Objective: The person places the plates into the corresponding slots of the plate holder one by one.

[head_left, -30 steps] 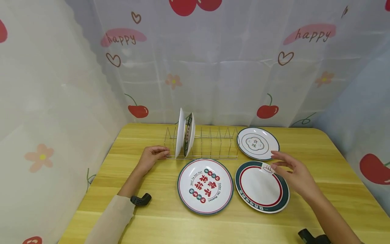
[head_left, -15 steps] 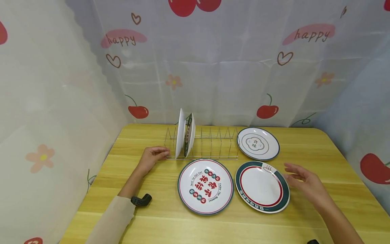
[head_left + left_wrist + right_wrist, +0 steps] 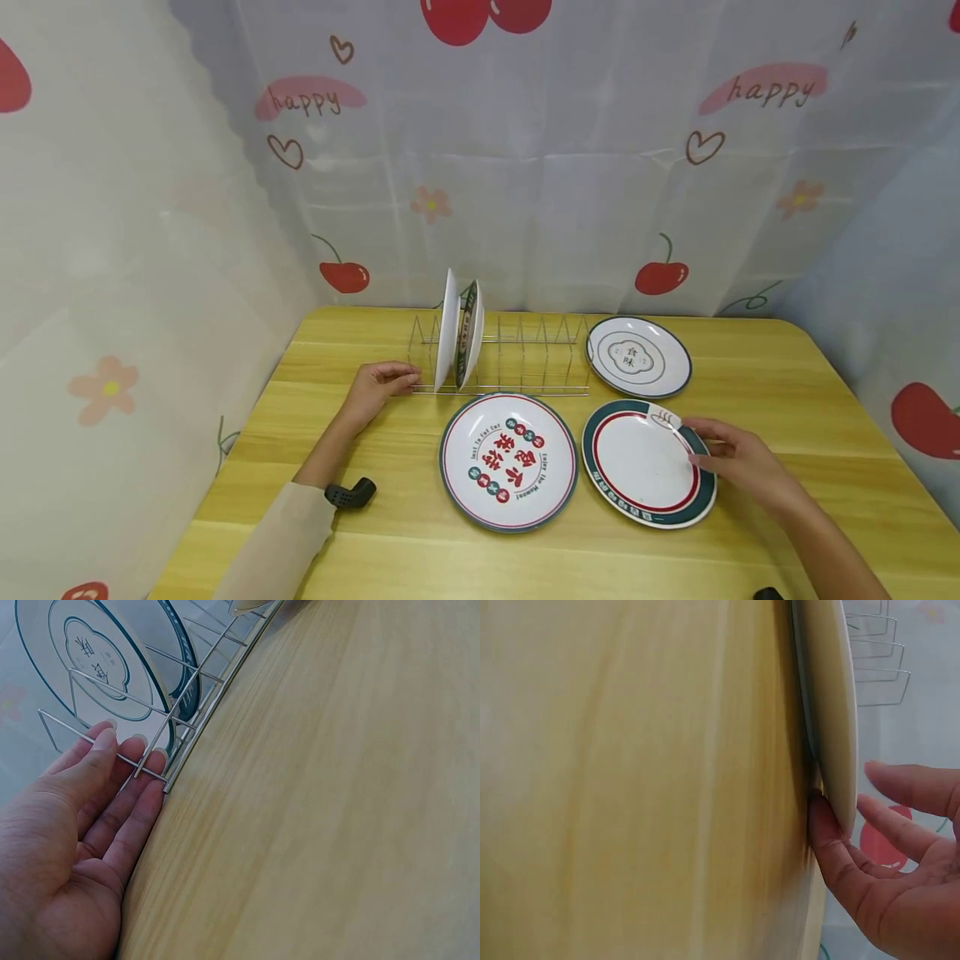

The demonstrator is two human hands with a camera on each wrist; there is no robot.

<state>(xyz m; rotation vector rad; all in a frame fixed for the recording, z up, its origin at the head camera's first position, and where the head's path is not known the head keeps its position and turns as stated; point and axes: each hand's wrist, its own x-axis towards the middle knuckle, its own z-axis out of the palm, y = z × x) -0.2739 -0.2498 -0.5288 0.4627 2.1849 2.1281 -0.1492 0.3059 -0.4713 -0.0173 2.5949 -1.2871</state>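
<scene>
A green-rimmed plate [image 3: 648, 463] lies flat at the front right of the wooden table [image 3: 787, 375]. My right hand [image 3: 712, 450] is at its right rim. In the right wrist view one fingertip [image 3: 826, 829] is tucked under the plate's edge [image 3: 831, 712], and the other fingers stand just off its top. My left hand [image 3: 382, 385] rests with straight fingers [image 3: 112, 746] against the left end of a wire rack [image 3: 517, 367] [image 3: 196, 724]. Two plates [image 3: 459, 333] stand upright in the rack's left slots.
A plate with red characters [image 3: 508, 460] lies flat in front of the rack. A white plate with a green line [image 3: 637, 357] lies at the rack's right end. Cherry-print curtains [image 3: 525, 183] close off the back and both sides of the table.
My right hand has dropped from above the two right-hand plates to the green-rimmed plate's right rim. The left hand has stayed at the rack.
</scene>
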